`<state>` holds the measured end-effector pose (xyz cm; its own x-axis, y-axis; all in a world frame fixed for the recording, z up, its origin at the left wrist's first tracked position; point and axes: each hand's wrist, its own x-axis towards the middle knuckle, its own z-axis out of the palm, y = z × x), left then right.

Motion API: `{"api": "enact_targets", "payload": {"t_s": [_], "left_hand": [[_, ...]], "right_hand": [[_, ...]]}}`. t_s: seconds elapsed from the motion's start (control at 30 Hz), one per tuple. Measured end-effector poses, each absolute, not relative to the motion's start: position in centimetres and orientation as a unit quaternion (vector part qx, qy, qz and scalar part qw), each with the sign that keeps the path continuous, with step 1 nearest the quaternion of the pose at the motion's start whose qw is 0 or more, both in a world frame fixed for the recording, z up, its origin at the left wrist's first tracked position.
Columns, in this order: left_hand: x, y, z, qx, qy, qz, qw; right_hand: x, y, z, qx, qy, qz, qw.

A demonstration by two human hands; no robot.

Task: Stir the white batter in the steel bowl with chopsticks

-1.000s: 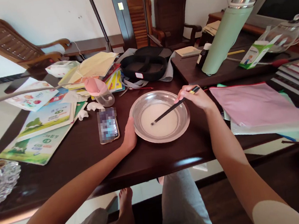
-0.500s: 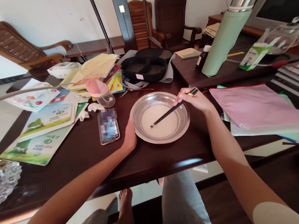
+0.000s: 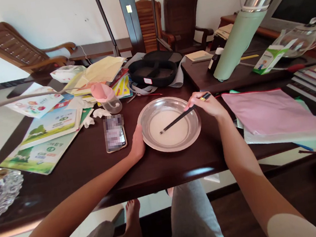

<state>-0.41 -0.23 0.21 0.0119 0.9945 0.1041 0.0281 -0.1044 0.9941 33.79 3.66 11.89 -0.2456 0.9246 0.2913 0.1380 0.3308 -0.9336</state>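
A shallow metal bowl (image 3: 193, 137) on the dark table contains a whitish, milky liquid (image 3: 173, 132). My left hand (image 3: 138, 143) holds the bowl by its left rim, most of its fingers hidden against or under the side. My right hand (image 3: 206, 103), above the right rim, is closed around black chopsticks (image 3: 177, 119) with gold bands near the top. They slant down to the left, pressed together, with their tips in the liquid left of the bowl's centre. A phone (image 3: 115, 134) with a blurred screen lies left of my left hand.
Behind the phone are crumpled tissues (image 3: 100, 113) and a pink-topped cup (image 3: 107, 97). Booklets (image 3: 47, 146) cover the left side, a black case (image 3: 152, 71) lies behind the bowl. On the right are a pink pouch (image 3: 271, 111) and a green thermos (image 3: 239, 42).
Hardly anything differs. The chopstick tips have shifted very slightly right with my right hand, and the blurred phone screen looks lighter. My left hand stays at the rim.
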Motion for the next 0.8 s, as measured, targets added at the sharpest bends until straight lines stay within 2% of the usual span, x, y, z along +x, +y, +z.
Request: {"api": "enact_targets", "payload": {"t_s": [0.1,0.27,0.53,0.7,0.8], "left_hand": [[-0.5,-0.1,-0.1,0.532,0.472,0.520,0.474],[-0.6,-0.1,-0.2,0.536,0.479,0.516,0.466],[-0.4,-0.1,0.0,0.551,0.469,0.516,0.459],[-0.5,-0.1,-0.3,0.533,0.477,0.522,0.464],[-0.6,0.0,-0.4,0.539,0.480,0.520,0.457]], "right_hand": [[33.5,3.7,12.1,-0.406,-0.670,0.403,0.473],[35.6,4.0,11.8,-0.437,-0.621,0.353,0.547],[33.7,3.7,12.0,-0.393,-0.677,0.417,0.461],[35.5,4.1,11.7,-0.424,-0.628,0.362,0.543],[35.9,4.1,11.4,-0.419,-0.622,0.376,0.545]]}}
